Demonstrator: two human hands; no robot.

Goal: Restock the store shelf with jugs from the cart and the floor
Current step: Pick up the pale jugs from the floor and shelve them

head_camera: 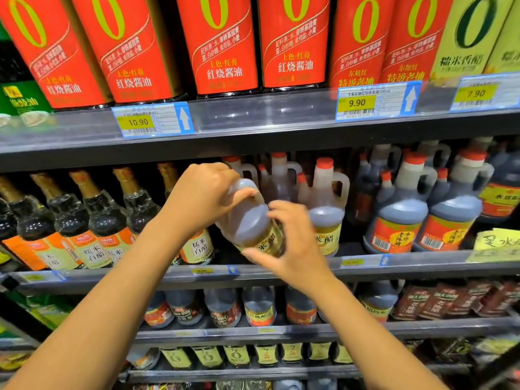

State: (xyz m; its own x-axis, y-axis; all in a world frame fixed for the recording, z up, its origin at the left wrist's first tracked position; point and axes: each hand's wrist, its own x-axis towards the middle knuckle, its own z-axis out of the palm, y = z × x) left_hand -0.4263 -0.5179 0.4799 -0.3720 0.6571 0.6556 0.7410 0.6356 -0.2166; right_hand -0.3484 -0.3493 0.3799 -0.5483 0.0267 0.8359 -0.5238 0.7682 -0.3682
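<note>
Jug (250,220): tilted, held over front edge of middle shelf (157,277), between glass bottles (104,218) and matching jugs (326,209). Hands: left hand (208,192) curled round neck and handle; right hand (295,243) wrapped round labelled body. Handling advice: stand upright, label outward, slide back gently beside matching jugs, clear of bottles.

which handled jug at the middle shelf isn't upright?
The jug gripped by the left hand and right hand; its top tilts left, while shelved jugs stand upright.
</note>
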